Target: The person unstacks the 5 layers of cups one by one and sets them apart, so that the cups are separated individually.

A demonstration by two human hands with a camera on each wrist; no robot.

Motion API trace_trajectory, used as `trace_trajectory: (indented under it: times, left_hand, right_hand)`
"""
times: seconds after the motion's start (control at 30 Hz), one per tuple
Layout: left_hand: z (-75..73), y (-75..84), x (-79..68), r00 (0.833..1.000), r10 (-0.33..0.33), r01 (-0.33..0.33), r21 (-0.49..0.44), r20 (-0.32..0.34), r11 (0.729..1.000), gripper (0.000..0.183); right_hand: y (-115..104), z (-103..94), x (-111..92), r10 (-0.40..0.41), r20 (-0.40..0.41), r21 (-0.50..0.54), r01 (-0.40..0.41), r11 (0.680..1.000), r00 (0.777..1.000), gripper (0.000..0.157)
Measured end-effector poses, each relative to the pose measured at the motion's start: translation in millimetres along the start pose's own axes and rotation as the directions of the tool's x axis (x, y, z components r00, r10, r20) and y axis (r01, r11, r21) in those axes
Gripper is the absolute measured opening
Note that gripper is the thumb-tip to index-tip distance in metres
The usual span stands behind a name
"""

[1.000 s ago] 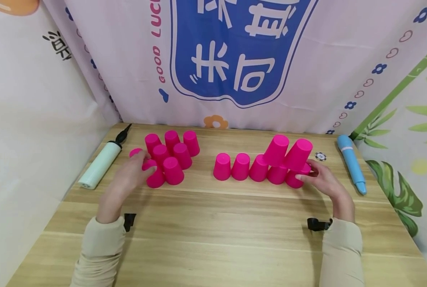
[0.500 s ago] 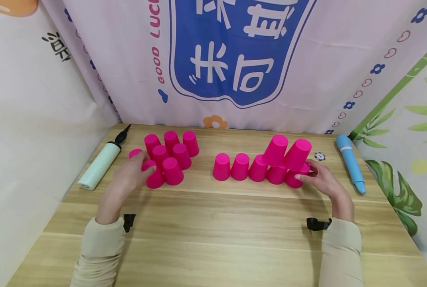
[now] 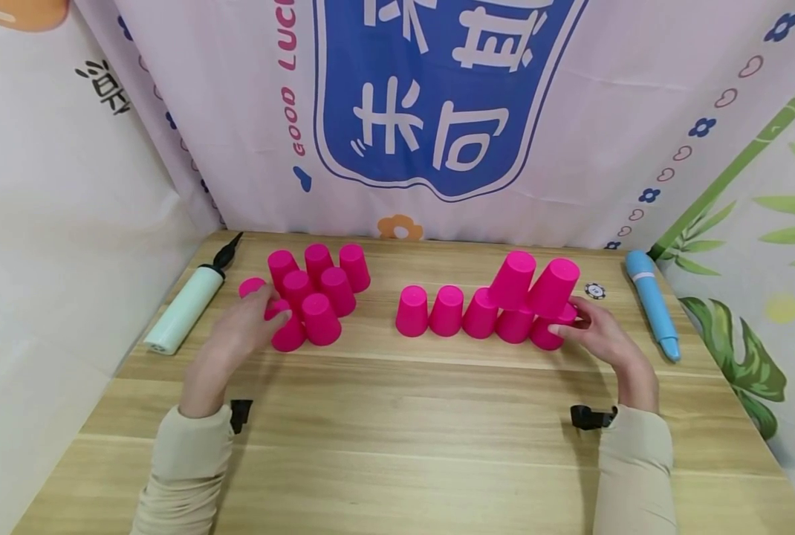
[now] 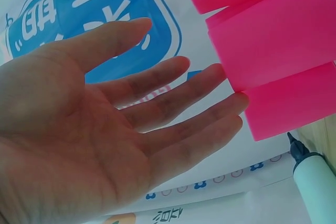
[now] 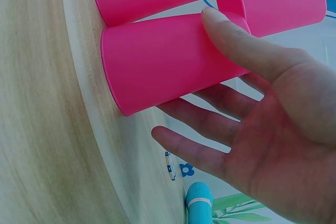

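Upside-down pink cups stand in two groups on the table. On the right, several form a row (image 3: 446, 312), with two more cups (image 3: 512, 281) balanced on its right half. My right hand (image 3: 601, 334) holds the row's rightmost cup (image 5: 157, 64), thumb on the near side and fingers behind it. The left group is a loose cluster of cups (image 3: 320, 319). Over its left edge hovers my left hand (image 3: 240, 327), partly covering a cup (image 3: 252, 285) there. In the left wrist view, this hand's fingers (image 4: 173, 100) are spread, nothing in the palm, tips right at the cups.
A pale green hand pump (image 3: 186, 308) with a black nozzle lies at the table's left edge. Along the right edge lies a blue microphone-shaped object (image 3: 653, 305), and a small round chip (image 3: 594, 290) sits near it. A printed curtain (image 3: 237, 134) hangs behind the table (image 3: 411, 431).
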State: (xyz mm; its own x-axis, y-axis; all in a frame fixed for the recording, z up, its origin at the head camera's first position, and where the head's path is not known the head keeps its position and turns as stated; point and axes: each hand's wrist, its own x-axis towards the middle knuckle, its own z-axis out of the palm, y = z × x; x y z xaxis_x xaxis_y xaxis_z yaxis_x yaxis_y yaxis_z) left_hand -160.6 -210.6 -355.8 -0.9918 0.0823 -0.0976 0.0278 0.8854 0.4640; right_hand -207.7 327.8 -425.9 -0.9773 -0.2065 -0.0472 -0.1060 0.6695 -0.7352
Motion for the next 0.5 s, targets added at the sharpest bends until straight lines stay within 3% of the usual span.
trace_trajectory:
  times: [0.5]
  left_hand:
    - [1.8,1.9,0.7,1.000,-0.002,0.002,-0.015,0.003,1.000,0.044]
  right_hand:
    - [2.4,0.1,0.7,0.013,0.007,0.002,-0.013,1.000,1.000,0.075]
